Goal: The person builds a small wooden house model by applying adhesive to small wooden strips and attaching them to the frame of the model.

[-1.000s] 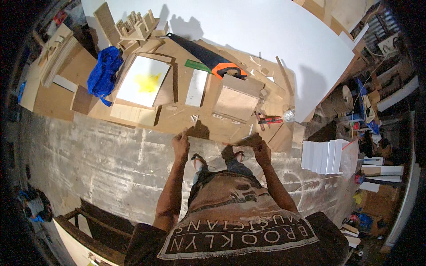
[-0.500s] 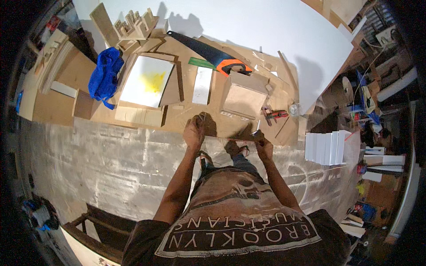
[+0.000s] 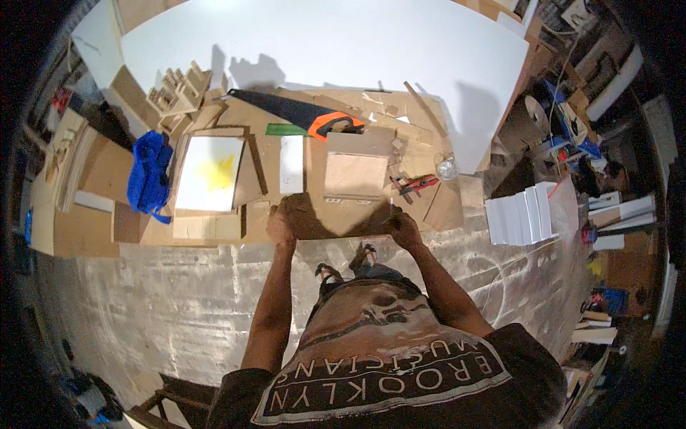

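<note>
- Slim white strip (image 3: 391,204) stood out at the fingertips of the right hand (image 3: 405,230), over the near edge of a brown board (image 3: 314,171).
- The right hand's fingers were curled inward; I could not tell whether they were clamped on the strip or merely beside it.
- The left hand (image 3: 281,224) was at the same near edge, just below a narrow white panel (image 3: 291,164). Its fingers looked bent and close together, but shadow hid whether they gripped anything.
- Between and beyond the hands sat a pale wooden box (image 3: 355,171), with red-and-black pliers (image 3: 416,185) lying to its right.
- Behind the box lay a handsaw (image 3: 289,113), its orange-and-black handle toward the box and its dark blade pointing away to the left, near a green strip (image 3: 282,129).
- Farther left were a white sheet (image 3: 202,175) marked with a yellow patch and a bundled blue cloth (image 3: 148,171).
- White panels (image 3: 520,214) stood in a row well off to the right.
</note>
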{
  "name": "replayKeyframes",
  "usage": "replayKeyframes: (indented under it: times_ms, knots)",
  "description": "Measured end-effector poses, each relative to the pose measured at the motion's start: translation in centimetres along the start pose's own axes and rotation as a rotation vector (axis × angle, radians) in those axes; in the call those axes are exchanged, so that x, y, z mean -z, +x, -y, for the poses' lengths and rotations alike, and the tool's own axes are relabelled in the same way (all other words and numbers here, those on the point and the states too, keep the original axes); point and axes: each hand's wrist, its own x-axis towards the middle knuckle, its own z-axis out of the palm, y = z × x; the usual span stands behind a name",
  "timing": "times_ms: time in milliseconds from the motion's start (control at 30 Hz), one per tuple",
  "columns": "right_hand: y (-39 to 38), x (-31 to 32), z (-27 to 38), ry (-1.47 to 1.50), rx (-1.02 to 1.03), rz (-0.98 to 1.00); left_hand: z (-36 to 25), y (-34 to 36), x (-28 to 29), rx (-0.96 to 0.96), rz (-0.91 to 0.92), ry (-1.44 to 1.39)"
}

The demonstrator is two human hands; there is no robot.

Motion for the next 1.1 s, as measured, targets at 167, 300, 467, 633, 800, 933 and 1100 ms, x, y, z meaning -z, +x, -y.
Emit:
replayKeyframes:
  times_ms: [167, 300, 467, 633, 800, 933, 1100]
  knots:
    - [2.8, 3.5, 2.0, 0.167, -0.028, -0.061, 0.8, -0.7, 0.9, -0.052, -0.132, -0.187]
    - [5.0, 6.7, -4.1, -0.029, -0.073, -0.241, 0.6, 0.1, -1.0, -0.075, -0.106, -0.077]
    - [11.4, 10.1, -7.0, -0.086, 0.087, -0.286, -1.7, 0.3, 0.6, -0.040, -0.068, 0.202]
    - [15.5, 10.6, -8.8, 0.075, -0.045, -0.305, 0.0, -0.3, -1.5, -0.119, -0.170, 0.071]
    - [18.0, 10.2, -8.0, 0.004, -0.074, -0.145, -2.8, -3.2, 2.2, 0.138, -0.164, 0.312]
    - [20.0, 10.1, -6.2, -0.044, -0.077, -0.049, -0.2, -7.9, 3.7, 0.254, -0.277, 0.411]
    - [25.1, 9.0, -8.9, -0.185, 0.048, -0.053, -3.6, -9.8, 3.6, 0.473, -0.302, 0.315]
